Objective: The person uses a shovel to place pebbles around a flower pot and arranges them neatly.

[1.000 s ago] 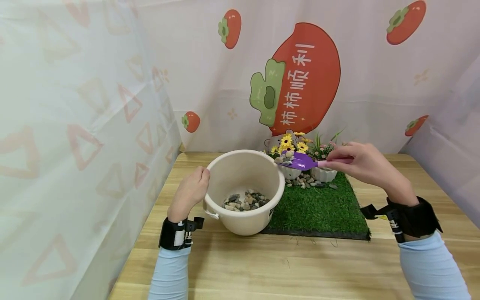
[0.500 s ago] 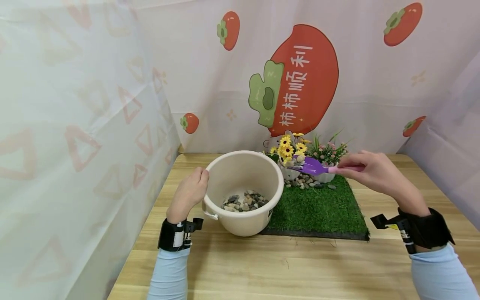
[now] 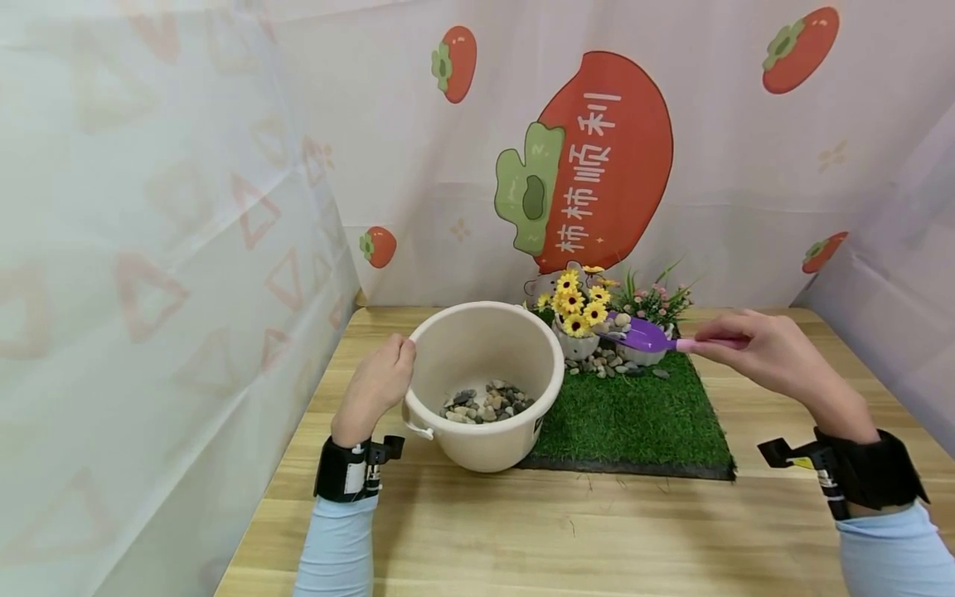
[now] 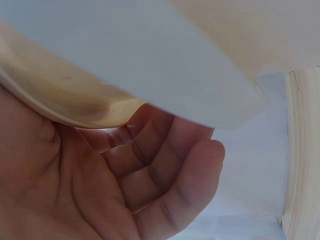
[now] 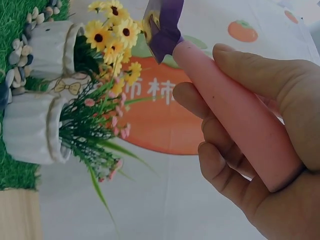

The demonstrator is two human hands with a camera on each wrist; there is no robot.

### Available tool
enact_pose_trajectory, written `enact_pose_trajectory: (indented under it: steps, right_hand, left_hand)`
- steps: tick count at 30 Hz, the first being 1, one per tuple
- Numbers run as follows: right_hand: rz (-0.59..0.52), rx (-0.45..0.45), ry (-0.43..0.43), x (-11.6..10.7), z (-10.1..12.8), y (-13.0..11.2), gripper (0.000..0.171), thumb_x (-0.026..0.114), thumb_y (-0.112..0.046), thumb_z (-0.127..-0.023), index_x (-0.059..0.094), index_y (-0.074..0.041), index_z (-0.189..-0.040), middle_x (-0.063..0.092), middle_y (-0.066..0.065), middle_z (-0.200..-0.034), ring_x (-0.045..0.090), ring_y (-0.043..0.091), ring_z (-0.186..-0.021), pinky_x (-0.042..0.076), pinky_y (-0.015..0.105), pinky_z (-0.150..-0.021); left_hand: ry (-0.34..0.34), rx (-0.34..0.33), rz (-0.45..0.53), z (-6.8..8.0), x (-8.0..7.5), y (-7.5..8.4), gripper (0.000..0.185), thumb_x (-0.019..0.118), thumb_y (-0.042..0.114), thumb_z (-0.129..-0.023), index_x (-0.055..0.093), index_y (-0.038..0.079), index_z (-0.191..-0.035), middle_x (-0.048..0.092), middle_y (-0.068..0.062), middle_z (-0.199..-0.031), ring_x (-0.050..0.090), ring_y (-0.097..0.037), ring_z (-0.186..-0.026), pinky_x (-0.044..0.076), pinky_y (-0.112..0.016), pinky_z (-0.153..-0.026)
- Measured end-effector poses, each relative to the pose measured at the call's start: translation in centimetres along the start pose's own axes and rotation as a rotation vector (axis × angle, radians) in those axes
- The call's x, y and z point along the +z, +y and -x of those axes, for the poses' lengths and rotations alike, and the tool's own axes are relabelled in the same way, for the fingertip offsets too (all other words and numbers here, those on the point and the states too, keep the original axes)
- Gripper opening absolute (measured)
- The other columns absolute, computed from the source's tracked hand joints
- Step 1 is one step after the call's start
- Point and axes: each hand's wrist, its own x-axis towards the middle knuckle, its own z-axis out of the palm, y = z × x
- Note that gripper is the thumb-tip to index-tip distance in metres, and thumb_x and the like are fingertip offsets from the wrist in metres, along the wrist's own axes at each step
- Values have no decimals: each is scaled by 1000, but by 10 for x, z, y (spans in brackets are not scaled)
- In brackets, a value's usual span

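A beige bucket [image 3: 485, 449] stands on the table with several pebbles [image 3: 488, 405] on its bottom. My left hand [image 3: 376, 381] grips its rim on the left side; the left wrist view shows the fingers [image 4: 187, 185] curled under the rim. My right hand [image 3: 761, 348] holds a small trowel by its pink handle [image 5: 240, 115]. The trowel's purple blade [image 3: 645, 335] carries a few pebbles [image 3: 618, 325] and hovers by the potted yellow flowers [image 3: 578, 303]. Behind the blade a white pot with pink flowers [image 3: 656, 303] is partly hidden.
A square of artificial grass [image 3: 634, 423] lies right of the bucket. Loose pebbles [image 3: 604, 362] gather at the foot of the two white pots on it. A patterned cloth [image 3: 418, 166] hangs behind the wooden table [image 3: 477, 531].
My right hand has moved right and slightly down with the loaded trowel, from the bucket's right rim to in front of the flowerpots. The left hand stays on the rim.
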Motion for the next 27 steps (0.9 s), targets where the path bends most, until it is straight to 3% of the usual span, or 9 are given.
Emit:
enact_pose_trajectory:
  steps: [18, 27]
  right_hand:
    - [27, 90, -35, 10, 16, 31, 15, 73, -40, -87, 74, -28, -96, 71, -4, -93, 55, -10, -76, 44, 19, -67]
    - [41, 13, 7, 17, 26, 48, 7, 75, -32, -87, 74, -27, -91, 70, -5, -84, 54, -4, -68, 39, 19, -60]
  left_hand:
    - [3, 11, 8, -1, 1, -2, 45, 24, 34, -106, 55, 3, -116, 64, -15, -96, 64, -27, -86, 50, -39, -73]
    - [8, 7, 15, 1, 1, -2, 44, 25, 34, -106, 56, 4, -116, 64, -13, -97, 64, -27, -87, 51, -41, -74]
